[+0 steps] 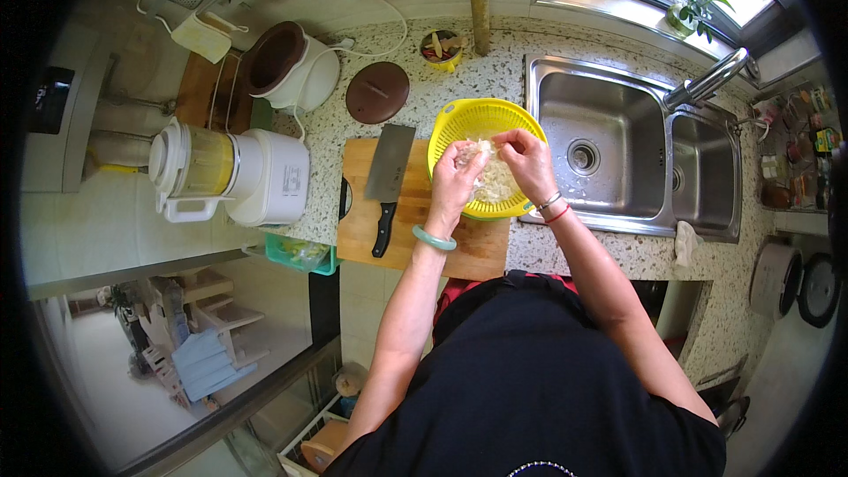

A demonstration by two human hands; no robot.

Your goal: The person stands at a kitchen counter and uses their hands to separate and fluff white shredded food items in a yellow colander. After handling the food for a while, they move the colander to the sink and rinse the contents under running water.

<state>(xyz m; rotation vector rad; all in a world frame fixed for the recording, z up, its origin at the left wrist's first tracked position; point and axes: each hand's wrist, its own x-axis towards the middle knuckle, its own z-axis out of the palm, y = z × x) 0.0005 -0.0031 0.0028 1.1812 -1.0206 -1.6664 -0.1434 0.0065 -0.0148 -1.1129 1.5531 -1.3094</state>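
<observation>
Both hands are over a yellow colander (452, 109), which sits partly on the wooden cutting board (428, 252). Pale, ruffled pieces of food (496, 185) lie inside it. My left hand (454, 180), with a green bangle at the wrist, is closed on a clump of the same pale food. Close beside it, my right hand (528, 164) is pinched at that clump, fingertips together; its exact hold is partly hidden. To the left of the colander, a cleaver (389, 163) with a black handle rests flat on the board, handle toward me.
A steel double sink (601, 110) with a faucet (707, 79) is at right. On the left stand a blender (199, 163) and a white cooker (316, 75). Behind the board are a brown lid (378, 93) and a small yellow bowl (442, 60). A cloth (685, 243) hangs near the sink.
</observation>
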